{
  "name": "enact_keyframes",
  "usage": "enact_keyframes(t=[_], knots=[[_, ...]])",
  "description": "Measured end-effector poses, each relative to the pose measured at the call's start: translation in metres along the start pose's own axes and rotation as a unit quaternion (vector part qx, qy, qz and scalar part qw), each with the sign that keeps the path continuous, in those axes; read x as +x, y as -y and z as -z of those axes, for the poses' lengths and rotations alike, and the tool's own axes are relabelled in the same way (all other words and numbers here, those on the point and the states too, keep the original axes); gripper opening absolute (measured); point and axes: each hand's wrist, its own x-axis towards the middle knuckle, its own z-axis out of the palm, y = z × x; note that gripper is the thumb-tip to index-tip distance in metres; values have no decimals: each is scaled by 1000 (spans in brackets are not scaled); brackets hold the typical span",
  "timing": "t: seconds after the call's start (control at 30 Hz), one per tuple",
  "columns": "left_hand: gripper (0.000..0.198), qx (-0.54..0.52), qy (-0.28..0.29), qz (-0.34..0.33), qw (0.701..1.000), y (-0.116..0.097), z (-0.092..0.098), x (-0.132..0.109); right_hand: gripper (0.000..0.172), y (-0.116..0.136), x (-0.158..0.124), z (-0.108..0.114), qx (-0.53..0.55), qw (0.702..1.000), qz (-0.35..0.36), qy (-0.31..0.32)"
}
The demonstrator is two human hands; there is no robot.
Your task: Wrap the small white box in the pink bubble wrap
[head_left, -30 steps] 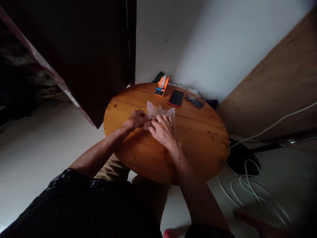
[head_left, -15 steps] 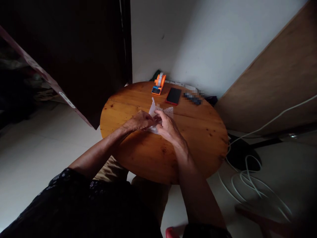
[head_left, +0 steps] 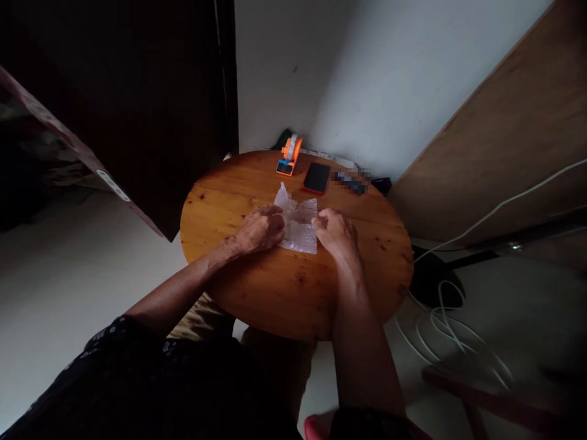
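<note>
A crinkled, see-through sheet of bubble wrap [head_left: 300,240] lies on the round wooden table [head_left: 293,305], one corner sticking up at its far left. Its left edge is in the curled fingers of my left hand [head_left: 263,228]. On the opposite side my right hand [head_left: 334,229] pinches the right edge between thumb and fingers. The wrap spreads between both hands, and the wood shows through its middle. Whatever part sits inside my closed fingers is hidden.
Behind the wrap stand an orange tape dispenser [head_left: 291,153], a phone with a red edge [head_left: 316,178] and a dark, pixelated object [head_left: 349,182]. A wall backs the table. White cable [head_left: 444,324] lies coiled on the floor at right.
My hands have moved apart from the middle of the bubble wrap, left and right, so the sheet shows spread between them. The view has shifted slightly.
</note>
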Motion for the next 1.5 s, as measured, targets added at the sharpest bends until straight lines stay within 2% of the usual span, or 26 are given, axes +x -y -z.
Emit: enact_keyframes(t=[0.07,0.17,0.3,0.4,0.63,0.8,0.97,1.1,1.3,1.4,1.5], knots=[[17,-31,-4,-5,999,7,-9,-3,32,-7,2,7,-13,997,-37,68],[21,-56,-26,0,998,13,-22,-7,41,-12,2,12,45,984,-71,159],[23,-71,-60,-7,996,15,-34,-12,52,-10,-2,9,138,966,-80,203],[23,-73,-68,-10,995,14,-37,-13,67,-10,-3,2,166,964,-67,197],[20,-55,-76,-10,996,12,-37,-13,84,-12,-2,-5,213,958,-98,166],[22,-54,-73,-26,996,11,-32,-13,83,-1,-6,-16,259,950,-98,146],[22,-55,-62,-32,996,10,-26,-13,84,-1,-12,-27,305,938,-119,114],[22,-55,-63,-33,996,9,-27,-12,80,1,-15,-30,335,934,-102,73],[23,-62,-69,-43,995,11,-31,-11,77,21,-14,-31,392,915,-87,44],[23,-70,-71,-42,994,12,-31,-10,81,28,-11,-34,392,917,-73,34],[22,-90,-62,-43,993,12,-31,-10,83,31,-6,-39,355,933,-47,24]])
